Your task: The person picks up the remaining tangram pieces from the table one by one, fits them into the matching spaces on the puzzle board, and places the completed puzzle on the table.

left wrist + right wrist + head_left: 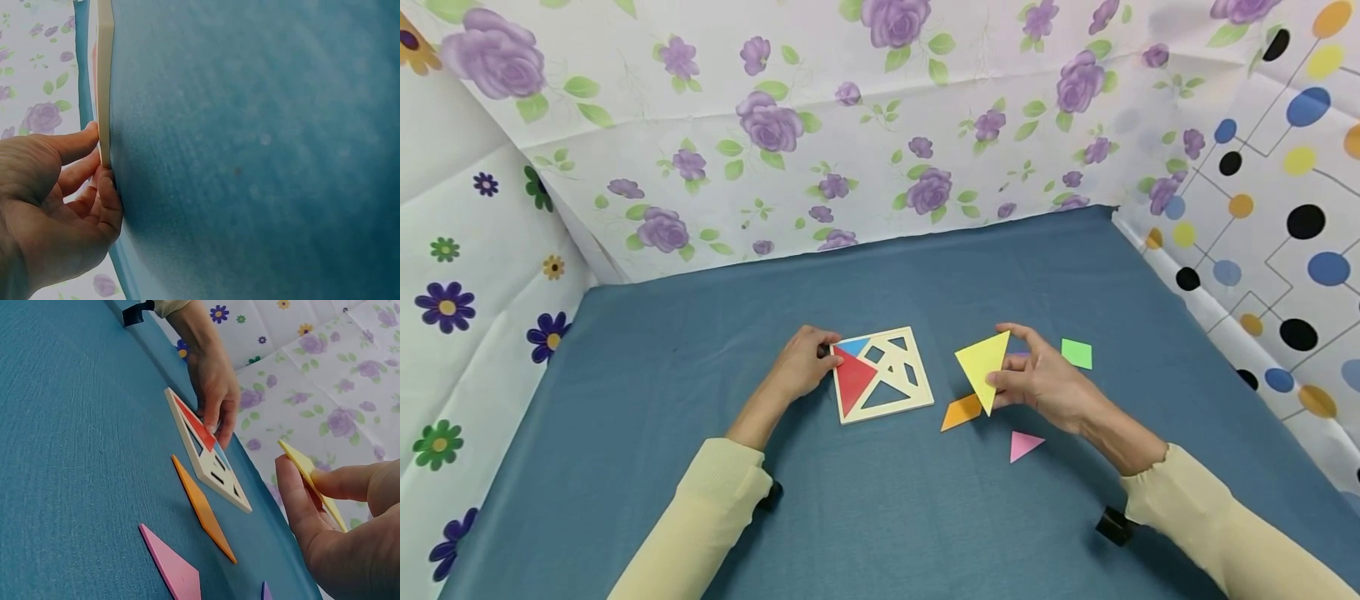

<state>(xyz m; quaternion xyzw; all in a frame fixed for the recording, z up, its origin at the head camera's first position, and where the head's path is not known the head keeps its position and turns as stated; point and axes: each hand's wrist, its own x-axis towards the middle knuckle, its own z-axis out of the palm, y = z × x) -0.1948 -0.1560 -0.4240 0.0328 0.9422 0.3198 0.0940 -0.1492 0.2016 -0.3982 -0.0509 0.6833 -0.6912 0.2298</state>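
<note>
My left hand (803,363) pinches the left corner of a pale wooden tangram board (895,407), thumb on top, as the left wrist view also shows. In the board lie a large red triangle (853,382) and a blue triangle (853,347); its other cut-outs are bare. To the right of the board, my right hand (1037,379) holds a large yellow triangle (985,362) raised above the table, gripped between thumb and fingers. Below that hand are an orange parallelogram (961,412) and a pink triangle (1024,446). A purple piece (1018,356) is mostly hidden behind the right hand.
A green square (1077,353) lies beyond the right hand. Blue cloth (880,517) covers the table. Flower-printed sheets (775,192) hang at the back and left, a dotted one (1262,250) at the right.
</note>
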